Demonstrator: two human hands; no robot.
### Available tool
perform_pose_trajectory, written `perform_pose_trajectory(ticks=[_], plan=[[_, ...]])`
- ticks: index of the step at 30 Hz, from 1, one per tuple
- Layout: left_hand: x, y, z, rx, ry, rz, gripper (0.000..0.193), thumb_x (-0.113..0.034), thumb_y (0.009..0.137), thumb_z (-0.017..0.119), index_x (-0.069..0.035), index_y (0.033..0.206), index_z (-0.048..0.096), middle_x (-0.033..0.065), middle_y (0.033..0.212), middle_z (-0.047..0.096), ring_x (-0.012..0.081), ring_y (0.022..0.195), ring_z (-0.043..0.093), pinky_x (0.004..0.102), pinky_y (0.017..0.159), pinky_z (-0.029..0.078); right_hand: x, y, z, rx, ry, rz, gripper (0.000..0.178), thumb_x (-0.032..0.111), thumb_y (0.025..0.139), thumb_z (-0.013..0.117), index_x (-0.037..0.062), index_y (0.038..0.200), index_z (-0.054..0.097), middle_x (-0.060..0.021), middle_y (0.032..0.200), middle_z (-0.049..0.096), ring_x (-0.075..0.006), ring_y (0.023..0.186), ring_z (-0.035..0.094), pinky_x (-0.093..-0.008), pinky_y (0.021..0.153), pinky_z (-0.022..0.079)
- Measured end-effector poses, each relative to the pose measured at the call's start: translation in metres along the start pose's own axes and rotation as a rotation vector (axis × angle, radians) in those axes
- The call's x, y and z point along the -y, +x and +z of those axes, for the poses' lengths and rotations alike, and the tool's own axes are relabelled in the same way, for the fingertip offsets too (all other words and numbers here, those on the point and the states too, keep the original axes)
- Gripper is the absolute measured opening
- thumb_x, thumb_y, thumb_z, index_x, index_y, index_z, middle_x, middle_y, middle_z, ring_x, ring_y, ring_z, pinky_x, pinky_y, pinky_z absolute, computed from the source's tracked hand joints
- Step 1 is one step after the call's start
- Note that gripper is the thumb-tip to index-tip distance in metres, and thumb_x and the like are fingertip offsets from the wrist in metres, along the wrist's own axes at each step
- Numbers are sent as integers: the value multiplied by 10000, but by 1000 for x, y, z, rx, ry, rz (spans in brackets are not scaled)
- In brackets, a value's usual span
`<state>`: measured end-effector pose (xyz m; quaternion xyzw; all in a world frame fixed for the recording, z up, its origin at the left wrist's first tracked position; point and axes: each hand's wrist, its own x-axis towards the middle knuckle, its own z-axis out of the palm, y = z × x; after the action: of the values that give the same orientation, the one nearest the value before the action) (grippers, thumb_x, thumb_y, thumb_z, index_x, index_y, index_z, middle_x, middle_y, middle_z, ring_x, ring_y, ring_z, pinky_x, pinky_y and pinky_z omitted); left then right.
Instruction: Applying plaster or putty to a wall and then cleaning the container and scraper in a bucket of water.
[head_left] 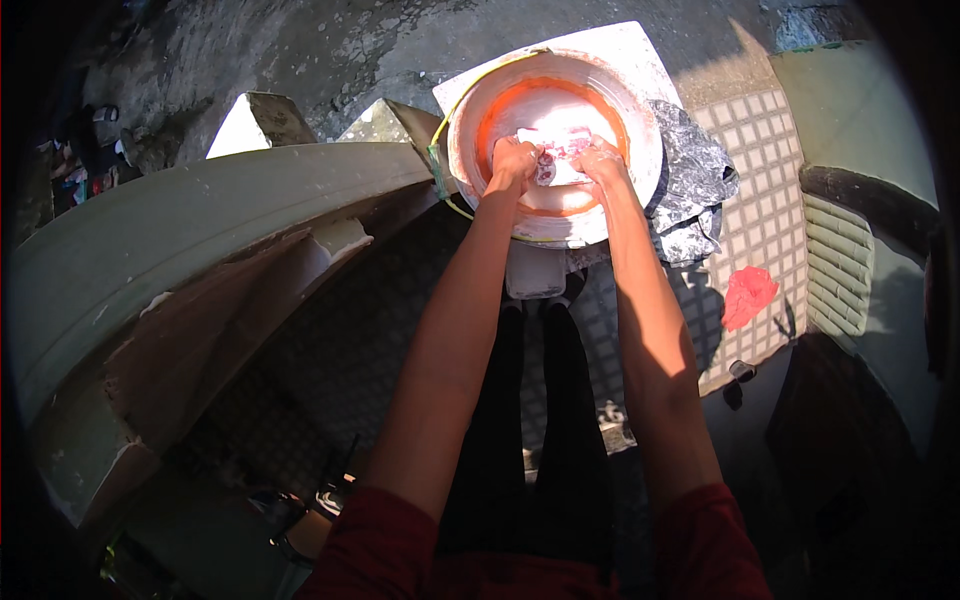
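A round bucket (470, 140) with a whitish rim and an orange ring inside stands in front of me, in strong sunlight. Over its opening, my left hand (514, 163) and my right hand (602, 162) are closed on opposite sides of a white cloth (566, 146) with red markings. The cloth is stretched between them, and glare washes out much of its surface. A yellow handle (437, 130) hangs along the bucket's left side. What lies at the bottom of the bucket is too bright to tell.
A white board (628, 48) lies under the bucket. Dark patterned fabric (690, 170) is bunched at the bucket's right. Farther right, a red plastic bag (749, 297) rests on the tiled floor (770, 150). A curved pale green wall (230, 185) runs along the left.
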<state>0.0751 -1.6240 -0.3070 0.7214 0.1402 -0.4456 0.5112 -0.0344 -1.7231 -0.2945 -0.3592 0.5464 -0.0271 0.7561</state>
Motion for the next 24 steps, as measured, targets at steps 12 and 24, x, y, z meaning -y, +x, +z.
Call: perform_pose_trajectory(ticks=[12, 24], plan=[[-10, -17, 19, -205, 285, -43, 325, -200, 802, 622, 94, 939, 619, 144, 810, 644, 228, 647, 601, 362, 620, 455, -31, 25, -12, -237, -241, -289, 301, 39, 680, 571, 20, 972, 646, -102, 818, 669, -172, 691, 615, -288, 607, 471], [-5, -2, -8, 54, 210, -68, 309, -245, 799, 699, 53, 760, 626, 84, 612, 551, 169, 476, 476, 375, 441, 359, -3, 3, 12, -87, -297, 100, 213, 81, 716, 606, 14, 918, 595, -94, 923, 607, -226, 772, 569, -463, 653, 532]])
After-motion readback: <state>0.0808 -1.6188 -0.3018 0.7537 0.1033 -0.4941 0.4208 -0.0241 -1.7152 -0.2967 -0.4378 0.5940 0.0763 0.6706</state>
